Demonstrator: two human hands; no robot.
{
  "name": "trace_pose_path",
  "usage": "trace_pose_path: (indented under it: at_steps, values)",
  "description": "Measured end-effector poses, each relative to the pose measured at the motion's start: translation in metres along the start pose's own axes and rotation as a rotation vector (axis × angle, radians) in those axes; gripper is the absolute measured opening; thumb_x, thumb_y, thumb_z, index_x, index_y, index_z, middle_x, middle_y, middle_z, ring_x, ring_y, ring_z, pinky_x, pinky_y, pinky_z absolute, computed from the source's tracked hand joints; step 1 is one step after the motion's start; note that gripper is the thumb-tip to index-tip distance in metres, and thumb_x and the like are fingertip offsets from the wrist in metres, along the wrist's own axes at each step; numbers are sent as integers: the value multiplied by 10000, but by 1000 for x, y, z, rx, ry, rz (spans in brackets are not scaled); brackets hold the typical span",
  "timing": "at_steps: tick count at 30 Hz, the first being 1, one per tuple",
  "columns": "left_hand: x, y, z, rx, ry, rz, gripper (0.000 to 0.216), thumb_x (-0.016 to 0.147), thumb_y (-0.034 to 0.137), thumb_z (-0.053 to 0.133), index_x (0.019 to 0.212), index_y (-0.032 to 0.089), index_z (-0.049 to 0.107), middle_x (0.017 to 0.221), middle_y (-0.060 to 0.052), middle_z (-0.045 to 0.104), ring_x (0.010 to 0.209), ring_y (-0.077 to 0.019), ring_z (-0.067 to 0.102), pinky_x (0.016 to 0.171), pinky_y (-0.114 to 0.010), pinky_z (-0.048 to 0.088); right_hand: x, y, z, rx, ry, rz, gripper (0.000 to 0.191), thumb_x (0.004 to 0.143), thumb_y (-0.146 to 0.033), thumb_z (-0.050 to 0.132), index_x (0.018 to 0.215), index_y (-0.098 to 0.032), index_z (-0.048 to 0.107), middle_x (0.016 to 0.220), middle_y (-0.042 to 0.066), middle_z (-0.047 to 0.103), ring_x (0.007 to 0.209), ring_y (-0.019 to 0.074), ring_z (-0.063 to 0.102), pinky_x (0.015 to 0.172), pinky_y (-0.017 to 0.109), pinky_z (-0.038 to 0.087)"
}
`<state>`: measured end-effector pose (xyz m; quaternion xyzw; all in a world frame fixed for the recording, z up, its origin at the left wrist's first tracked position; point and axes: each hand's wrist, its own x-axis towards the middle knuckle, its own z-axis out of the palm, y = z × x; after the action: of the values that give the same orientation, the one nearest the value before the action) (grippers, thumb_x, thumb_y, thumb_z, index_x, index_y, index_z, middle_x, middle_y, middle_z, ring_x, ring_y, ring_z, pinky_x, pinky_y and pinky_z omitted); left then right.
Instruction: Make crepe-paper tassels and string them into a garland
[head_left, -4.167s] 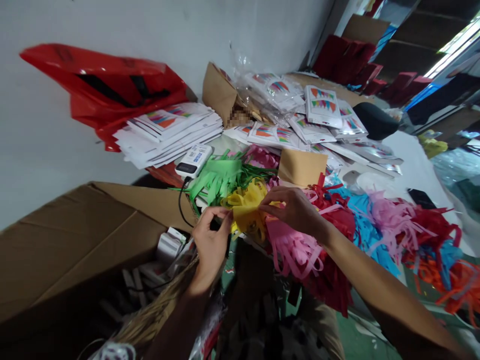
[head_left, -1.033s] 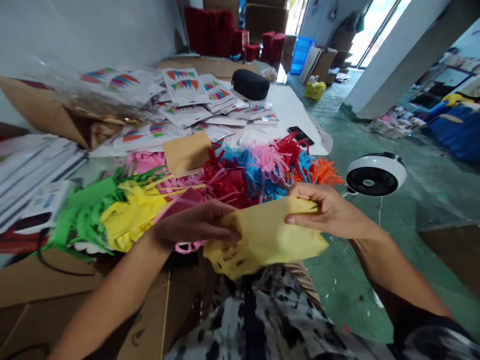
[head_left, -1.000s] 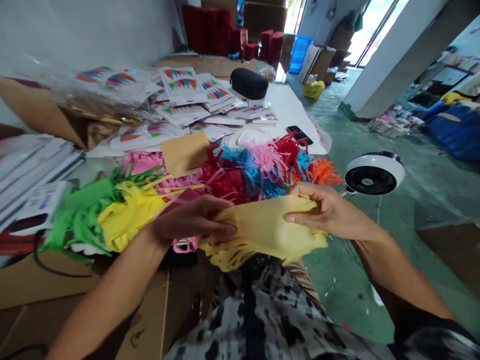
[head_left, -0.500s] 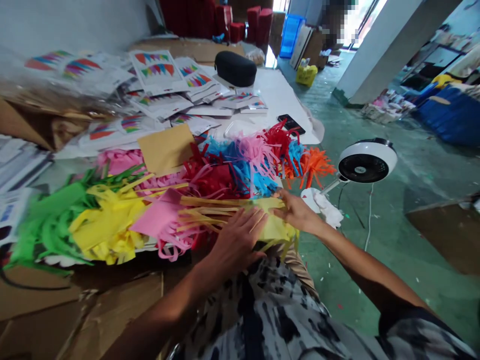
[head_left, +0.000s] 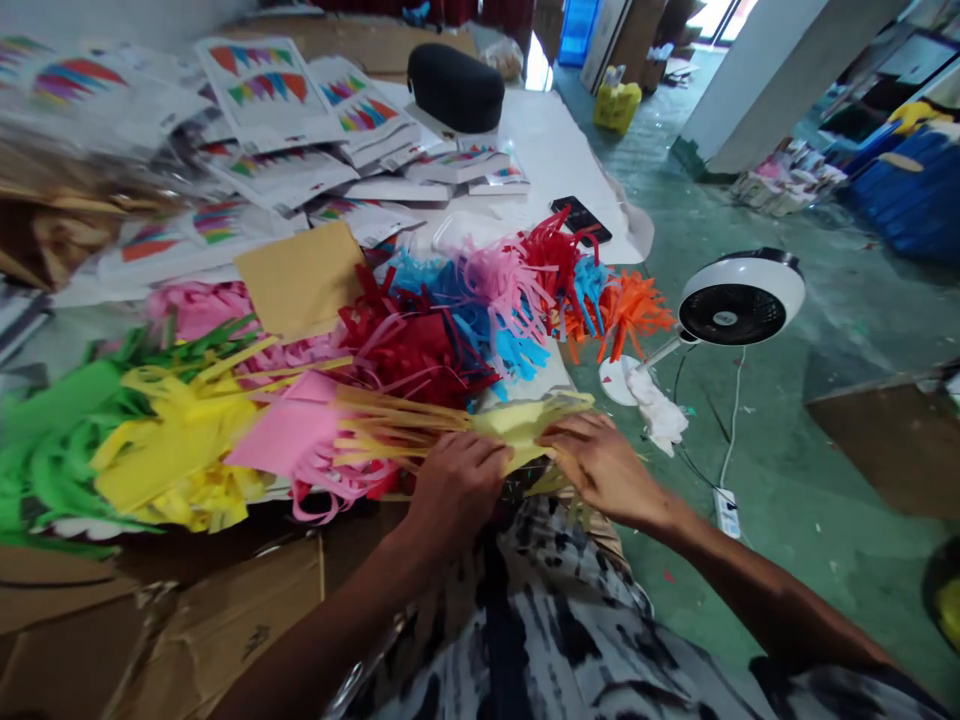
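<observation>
A pale yellow sheet of tissue paper (head_left: 525, 422) with cut fringe strips (head_left: 409, 415) lies at the table's front edge, its strips pointing left. My left hand (head_left: 459, 490) has its fingers closed on the sheet's near edge, where the strips begin. Farther right, my right hand (head_left: 600, 468) pinches the same sheet between thumb and fingers. Just left of the strips is a pink fringed paper bundle (head_left: 289, 425). Beside that one lie a yellow bundle (head_left: 176, 440) and a green bundle (head_left: 67, 420). Beyond my hands are dark red fringes (head_left: 420, 355).
Printed packets (head_left: 259, 95) are heaped at the back, near a black case (head_left: 456, 88) and a phone (head_left: 581, 220). Blue (head_left: 521, 352) and orange fringes (head_left: 634, 305) lie at the right edge. A white fan (head_left: 739, 300) stands on the right; cardboard (head_left: 232, 620) is below left.
My left hand has gone from lying flat on the yellow paper to gripping its near edge. My right hand has shifted down, toward me. The camera view has also moved.
</observation>
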<state>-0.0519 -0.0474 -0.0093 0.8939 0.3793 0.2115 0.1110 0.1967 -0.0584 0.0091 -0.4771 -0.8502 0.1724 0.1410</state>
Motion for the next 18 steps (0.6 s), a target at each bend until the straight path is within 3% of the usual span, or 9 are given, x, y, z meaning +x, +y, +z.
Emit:
trace_pose_path:
  at_steps: [5, 9, 12, 18]
  values:
    - [3, -11, -17, -89, -13, -188, 144, 995, 288, 632, 1031, 222, 755, 1037, -37, 796, 973, -244, 699, 861, -394, 460, 14, 18, -7, 174, 23, 96, 231, 1051, -307, 577, 912, -206, 732, 876, 56, 728, 865, 219, 656, 795, 352, 461]
    - [1, -12, -14, -95, 114, -315, 292, 1000, 352, 632, 763, 221, 741, 958, -31, 764, 928, -232, 632, 819, -379, 435, 26, 21, -5, 180, 13, 179, 368, 1043, -355, 594, 708, -205, 617, 676, 4, 611, 701, 176, 577, 701, 307, 386]
    - [-2, -13, -5, -76, 188, -405, 278, 958, 337, 690, 717, 202, 722, 928, -52, 715, 913, -235, 575, 819, -379, 439, 30, 22, -4, 200, -18, 201, 430, 1048, -436, 570, 682, -210, 584, 648, -12, 572, 662, 156, 533, 666, 294, 348]
    - [-1, -19, 1, -41, 211, -464, 223, 907, 310, 748, 720, 193, 718, 959, -63, 669, 962, -251, 553, 873, -404, 438, 34, 25, -4, 267, -24, 306, 415, 1021, -506, 572, 733, -211, 623, 666, -26, 566, 636, 137, 495, 632, 283, 323]
